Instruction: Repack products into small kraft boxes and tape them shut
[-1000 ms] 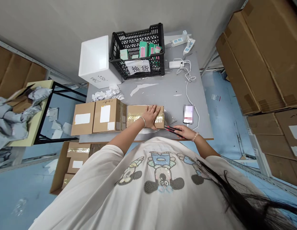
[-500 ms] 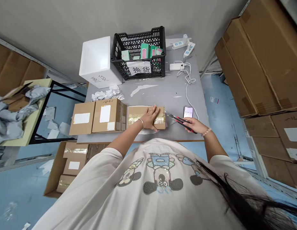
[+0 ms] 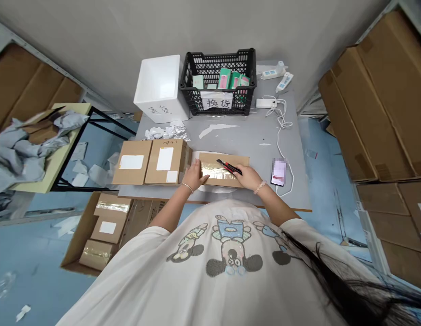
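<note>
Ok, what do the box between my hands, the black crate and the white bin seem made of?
Box: matt cardboard, judging by its plain brown faces; its tape, probably plastic film, shines. Crate: likely moulded plastic, low sheen, from its lattice walls. Bin: perhaps foam or plastic, smooth and matt; thick white walls suit either.

Grey tabletop (image 3: 237,141) w/ white patches (image 3: 219,128): front row L to R = smaller labelled box (image 3: 131,177), bigger labelled box (image 3: 163,176), taped box (image 3: 219,171) w/ smth white peeking out around it. Behind those, crumpled wrap (image 3: 168,132), then white foam box (image 3: 145,105) & blk crate (image 3: 242,102). R side's got a phone (image 3: 279,173) on its cable (image 3: 279,136), an adapter (image 3: 265,103) & 2 pwr strips (image 3: 273,73).
</note>
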Motion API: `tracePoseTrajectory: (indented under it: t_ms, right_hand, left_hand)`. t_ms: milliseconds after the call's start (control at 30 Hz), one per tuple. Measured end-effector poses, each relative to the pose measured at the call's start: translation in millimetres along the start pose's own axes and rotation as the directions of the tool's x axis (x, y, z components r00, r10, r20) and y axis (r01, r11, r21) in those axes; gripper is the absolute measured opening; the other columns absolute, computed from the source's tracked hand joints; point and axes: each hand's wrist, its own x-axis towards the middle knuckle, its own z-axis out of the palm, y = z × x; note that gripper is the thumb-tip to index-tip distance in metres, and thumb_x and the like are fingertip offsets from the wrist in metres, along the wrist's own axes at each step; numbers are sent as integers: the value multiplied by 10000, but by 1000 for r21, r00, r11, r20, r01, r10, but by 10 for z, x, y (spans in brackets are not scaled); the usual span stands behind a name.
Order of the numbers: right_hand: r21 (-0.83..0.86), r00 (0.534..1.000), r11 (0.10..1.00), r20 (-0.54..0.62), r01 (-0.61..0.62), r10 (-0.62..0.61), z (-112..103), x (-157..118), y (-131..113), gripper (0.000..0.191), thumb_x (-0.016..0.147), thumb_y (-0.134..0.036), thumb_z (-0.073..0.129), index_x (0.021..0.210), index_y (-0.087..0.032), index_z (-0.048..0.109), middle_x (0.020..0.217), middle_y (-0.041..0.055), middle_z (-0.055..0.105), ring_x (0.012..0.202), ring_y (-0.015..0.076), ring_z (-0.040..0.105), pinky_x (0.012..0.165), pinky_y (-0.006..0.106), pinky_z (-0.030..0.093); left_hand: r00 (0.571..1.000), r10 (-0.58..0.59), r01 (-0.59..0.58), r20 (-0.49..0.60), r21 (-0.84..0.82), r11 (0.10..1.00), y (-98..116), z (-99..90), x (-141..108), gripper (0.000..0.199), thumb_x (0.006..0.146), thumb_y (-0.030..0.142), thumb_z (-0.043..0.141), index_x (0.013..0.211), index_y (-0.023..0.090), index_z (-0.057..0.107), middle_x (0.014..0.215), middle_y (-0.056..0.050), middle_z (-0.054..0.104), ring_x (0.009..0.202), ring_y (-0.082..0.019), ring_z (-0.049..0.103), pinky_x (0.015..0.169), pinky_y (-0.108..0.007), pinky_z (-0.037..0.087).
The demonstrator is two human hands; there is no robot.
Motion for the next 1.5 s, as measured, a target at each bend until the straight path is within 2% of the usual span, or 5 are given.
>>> tracePoseTrajectory:
  t_ms: [267, 567, 1033, 1233, 1500]
  right_hand:
    - [244, 961, 950, 241, -197, 138, 406, 353, -333, 311, 955, -415, 504, 1161, -208, 609, 734, 21, 649, 489, 113, 578, 449, 212, 409]
    - [364, 942, 898, 306, -248, 136, 702, 416, -375, 307, 910, -432, 563, 1099, -196, 612, 656, -18, 592, 471, 96, 531, 436, 194, 431]
    - [193, 951, 933, 112, -304, 287, 613, 304, -527, 305, 914, -419, 560, 1125, -211, 631, 845, 45, 631, 492, 98, 560, 406, 196, 423]
    - [164, 948, 933, 36, -319, 317, 517, 244, -546, 338, 918, -391, 546, 1189, -202, 616, 952, 72, 666, 504, 109, 592, 444, 223, 458]
    - [163, 948, 936, -23, -311, 319, 710, -142, -430, 341, 924, -367, 478, 1190, -194, 602, 866, 22, 664, 496, 107, 586, 565, 256, 486]
  left_hand:
    - [994, -59, 28, -88, -316, 948, -236, 146, -224, 659, 929, 500, 478, 1460, 120, 391, 1417, -163, 529, 1264, -265, 545, 1022, -374, 453]
    - [967, -203, 48, -154, -673, 738, -376, -24, 120, 306, 945, 374, 479, 1084, 186, 676, 1023, -58, 723, 862, -174, 657, 821, -314, 519]
    - [986, -142, 69, -89, -561, 825, -520, -17, 406, 119, 866, 251, 600, 858, 188, 701, 907, -61, 730, 879, -207, 659, 839, -346, 493]
    - [988, -112, 36, -105, -548, 836, -603, -54, 593, 286, 775, 91, 637, 1041, 187, 682, 1002, -47, 738, 918, -192, 672, 877, -356, 514]
    - [994, 96, -109, -54, -383, 917, -552, -266, 941, 333, 908, 132, 483, 1163, 187, 690, 1184, -49, 704, 1107, -194, 634, 985, -300, 470]
